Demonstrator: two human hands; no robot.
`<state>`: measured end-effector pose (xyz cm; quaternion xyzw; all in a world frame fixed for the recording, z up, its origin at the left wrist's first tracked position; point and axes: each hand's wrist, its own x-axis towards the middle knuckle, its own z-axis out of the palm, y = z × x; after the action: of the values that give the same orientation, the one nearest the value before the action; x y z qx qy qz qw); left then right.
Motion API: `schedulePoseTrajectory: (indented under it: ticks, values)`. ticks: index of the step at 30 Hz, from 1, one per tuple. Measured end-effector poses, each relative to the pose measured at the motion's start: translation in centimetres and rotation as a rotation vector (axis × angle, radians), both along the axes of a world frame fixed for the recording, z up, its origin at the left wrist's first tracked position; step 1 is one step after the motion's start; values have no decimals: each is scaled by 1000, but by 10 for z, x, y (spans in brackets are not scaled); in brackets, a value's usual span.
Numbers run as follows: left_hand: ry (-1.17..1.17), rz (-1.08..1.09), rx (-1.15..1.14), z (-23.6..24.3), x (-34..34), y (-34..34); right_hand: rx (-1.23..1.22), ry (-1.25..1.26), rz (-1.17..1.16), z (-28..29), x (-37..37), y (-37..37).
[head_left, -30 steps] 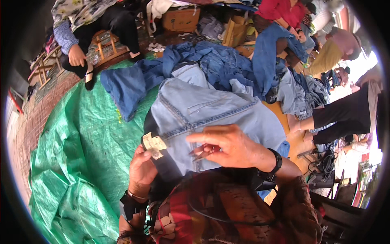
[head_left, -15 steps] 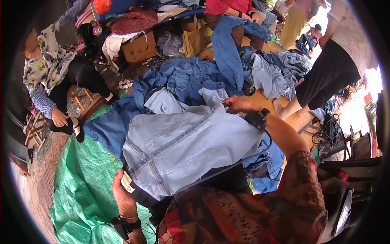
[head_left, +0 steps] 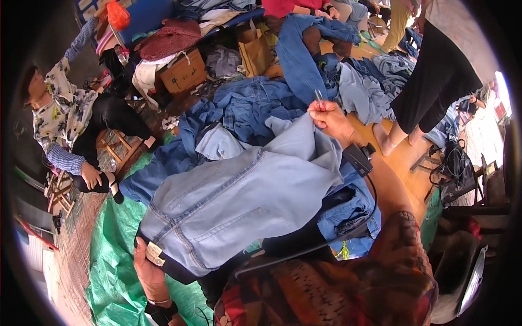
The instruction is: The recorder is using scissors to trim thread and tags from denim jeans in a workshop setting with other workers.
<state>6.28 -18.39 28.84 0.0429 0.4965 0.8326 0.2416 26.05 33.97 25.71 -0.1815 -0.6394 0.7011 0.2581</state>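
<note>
A light blue pair of denim jeans [head_left: 234, 190] is stretched across my lap, with a dark waistband and a cream label [head_left: 155, 254] at its lower left. My left hand [head_left: 149, 271] grips the waistband beside that label, thumb on top. At the upper right, my right hand [head_left: 333, 122] is closed on a raised fold of the jeans. A small thin tool [head_left: 319, 98], clear and reddish, sticks up from its fingers; its kind is unclear. Darker blue jeans [head_left: 255, 108] lie heaped just beyond.
Green sheeting [head_left: 117, 250] spreads at the left. A seated person [head_left: 65, 125] is at the far left; another stands barefoot at the right [head_left: 435, 81]. Beyond the heap are a cardboard box [head_left: 184, 71] and more denim [head_left: 361, 98]. A cable runs from my right wrist.
My right hand has risen and turned, lifting the fabric's far edge, and the tool now points up. My left hand and the waistband have shifted left and slightly down in view.
</note>
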Motion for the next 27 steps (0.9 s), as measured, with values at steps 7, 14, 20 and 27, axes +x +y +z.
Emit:
schedulePoseTrajectory:
  ticks: [7,14,20,27]
  values:
    - [364,4,-10,62,-93,25,406,136,-246,120,-7,25]
    - [592,-311,554,107,-163,-43,308,403,-562,174,73,12]
    - [291,-236,417,28,-38,-103,84,-65,-404,86,175,-42]
    - [-73,-41,-10,-108,9,-133,-248,-596,-152,-34,211,-119]
